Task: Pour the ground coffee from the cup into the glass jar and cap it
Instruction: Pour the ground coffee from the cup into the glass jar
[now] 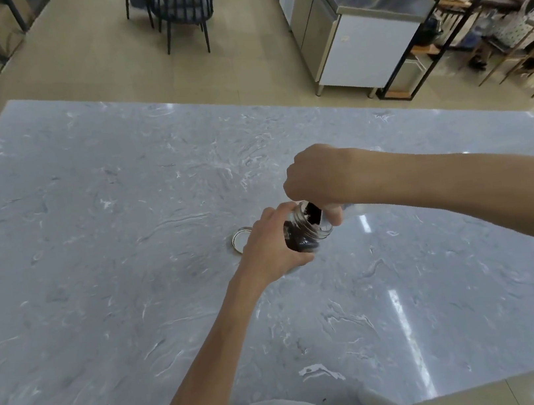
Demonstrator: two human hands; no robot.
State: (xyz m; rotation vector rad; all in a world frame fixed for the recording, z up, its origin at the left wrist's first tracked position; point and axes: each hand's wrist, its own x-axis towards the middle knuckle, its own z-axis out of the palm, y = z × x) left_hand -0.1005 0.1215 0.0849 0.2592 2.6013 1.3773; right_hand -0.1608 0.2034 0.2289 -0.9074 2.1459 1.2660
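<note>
Left hand [270,247] wraps the tilted jar [304,231], dark coffee [300,240] inside. Right hand [315,177] clamps the cup [346,209], mostly hidden, tipped at the jar's mouth. Lid [239,239] lies just left of the jar, half-covered.

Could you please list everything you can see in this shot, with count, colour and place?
glass jar: one, clear, dark coffee inside, tilted, held above the table
cup: one, clear, tipped at the jar's mouth, mostly hidden
coffee stream: one, dark brown, entering the jar's mouth
lid: one, silver rim, flat on the table left of the jar
table: one, grey marble
chair: one seen, black, far floor
left hand: around the jar
right hand: gripping the cup
</note>
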